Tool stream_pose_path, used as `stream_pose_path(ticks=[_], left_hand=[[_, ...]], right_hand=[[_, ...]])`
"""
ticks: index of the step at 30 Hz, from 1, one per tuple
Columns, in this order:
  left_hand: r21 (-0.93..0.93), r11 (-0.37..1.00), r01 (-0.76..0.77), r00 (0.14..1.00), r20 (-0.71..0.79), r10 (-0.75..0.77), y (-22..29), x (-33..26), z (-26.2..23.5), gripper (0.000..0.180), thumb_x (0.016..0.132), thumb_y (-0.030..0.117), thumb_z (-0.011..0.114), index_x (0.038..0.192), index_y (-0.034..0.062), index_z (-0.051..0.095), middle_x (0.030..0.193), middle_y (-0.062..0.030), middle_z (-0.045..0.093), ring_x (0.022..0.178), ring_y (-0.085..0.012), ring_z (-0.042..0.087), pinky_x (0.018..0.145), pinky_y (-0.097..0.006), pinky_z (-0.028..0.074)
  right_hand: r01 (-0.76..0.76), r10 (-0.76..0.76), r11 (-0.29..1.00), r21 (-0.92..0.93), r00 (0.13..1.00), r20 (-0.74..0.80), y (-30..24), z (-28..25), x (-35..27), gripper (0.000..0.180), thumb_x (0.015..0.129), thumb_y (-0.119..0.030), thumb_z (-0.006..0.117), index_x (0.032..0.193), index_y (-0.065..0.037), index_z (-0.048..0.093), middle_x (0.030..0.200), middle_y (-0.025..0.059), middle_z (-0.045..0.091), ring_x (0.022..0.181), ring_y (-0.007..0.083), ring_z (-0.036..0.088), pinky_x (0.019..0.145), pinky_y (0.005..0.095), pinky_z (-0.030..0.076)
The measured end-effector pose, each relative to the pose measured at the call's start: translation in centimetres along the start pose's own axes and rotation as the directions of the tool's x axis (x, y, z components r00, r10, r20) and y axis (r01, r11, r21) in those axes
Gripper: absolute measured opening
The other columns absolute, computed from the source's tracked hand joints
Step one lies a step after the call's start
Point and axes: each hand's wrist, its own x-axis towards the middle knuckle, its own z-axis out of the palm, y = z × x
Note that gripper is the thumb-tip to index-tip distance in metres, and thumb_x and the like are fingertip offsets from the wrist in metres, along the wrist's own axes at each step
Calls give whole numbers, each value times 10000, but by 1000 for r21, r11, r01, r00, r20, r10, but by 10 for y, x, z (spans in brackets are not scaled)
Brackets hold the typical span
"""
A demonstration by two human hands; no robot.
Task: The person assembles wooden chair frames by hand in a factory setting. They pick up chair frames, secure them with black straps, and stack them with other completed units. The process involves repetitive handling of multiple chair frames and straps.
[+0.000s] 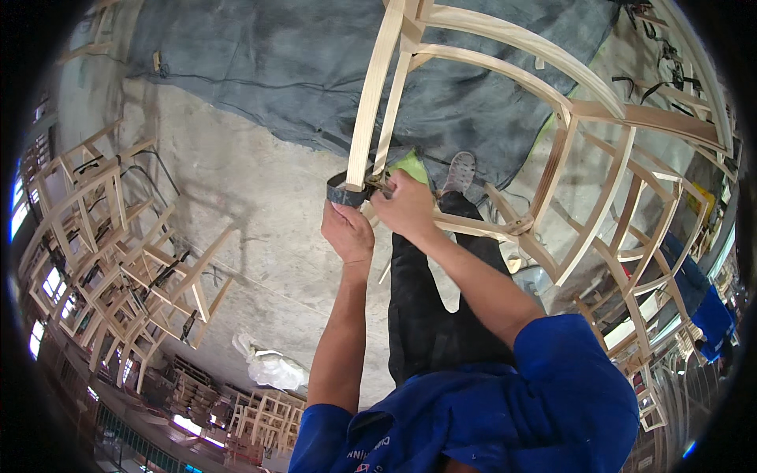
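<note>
A pale wooden chair frame (505, 39) stretches across the upper middle and right, and one of its legs (372, 102) points down toward my hands. Around that leg's end loops a dark flat strap (337, 191). My left hand (347, 230) is closed on the strap's lower side, just below the leg end. Beside it, my right hand (404, 205) has its fingers curled at a small metal piece on the strap, perhaps a buckle; the fingers partly hide it. A lime-green patch of material (412, 164) shows just behind my right hand.
Stacked wooden chair frames (118, 252) stand at the left, and more frames (631, 236) crowd the right. A dark grey sheet (252, 47) covers the floor ahead. White plastic wrapping (272, 366) lies at the lower left. My shoe (460, 171) is near the sheet.
</note>
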Motion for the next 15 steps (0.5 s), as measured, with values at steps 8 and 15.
stream_pose_path(ticks=[8,15], left_hand=[[45,987,-153,960,-230,159,-6,-22,-13,282,1027,187,522,1174,-32,623,1070,-206,649,960,-334,630,801,-442,496],[281,948,-146,986,114,118,62,-57,2,454,934,275,695,1282,10,573,1182,-180,603,1016,-334,627,804,-431,522]], right_hand=[[-710,12,298,638,671,741,23,-39,-26,267,949,-219,691,1058,18,635,839,92,682,697,254,667,627,366,538],[54,-192,883,467,948,253,84,12,22,275,979,-199,672,1229,-85,660,1181,74,606,838,144,634,633,291,550]])
